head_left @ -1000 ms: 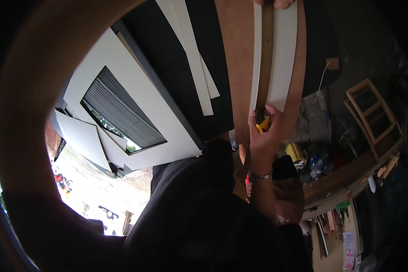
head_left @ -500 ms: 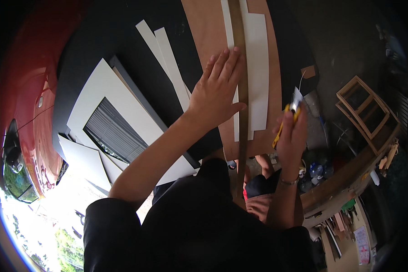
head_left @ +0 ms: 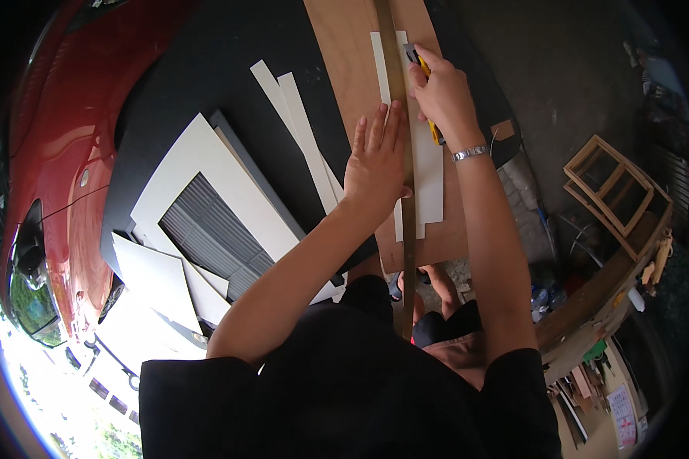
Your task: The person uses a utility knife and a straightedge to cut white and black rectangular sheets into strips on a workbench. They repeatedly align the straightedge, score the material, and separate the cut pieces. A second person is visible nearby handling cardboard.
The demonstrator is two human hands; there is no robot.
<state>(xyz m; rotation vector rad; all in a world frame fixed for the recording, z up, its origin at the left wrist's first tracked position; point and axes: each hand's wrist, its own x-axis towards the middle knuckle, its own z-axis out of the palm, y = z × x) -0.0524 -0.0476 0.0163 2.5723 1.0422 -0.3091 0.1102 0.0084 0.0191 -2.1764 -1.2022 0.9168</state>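
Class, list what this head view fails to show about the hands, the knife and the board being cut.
- Yellow knife: blade tip too small, handle wrapped by the right hand.
- Long straightedge: middle under the left hand, far end cut off by the top edge.
- White board strip: cut line too fine to see.

A garage-like workshop, probably open to the outdoors — a red car stands beside the black work surface, with cut board strips, wooden frames and cluttered shelves nearby.

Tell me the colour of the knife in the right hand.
Yellow knife, seen in the head view.
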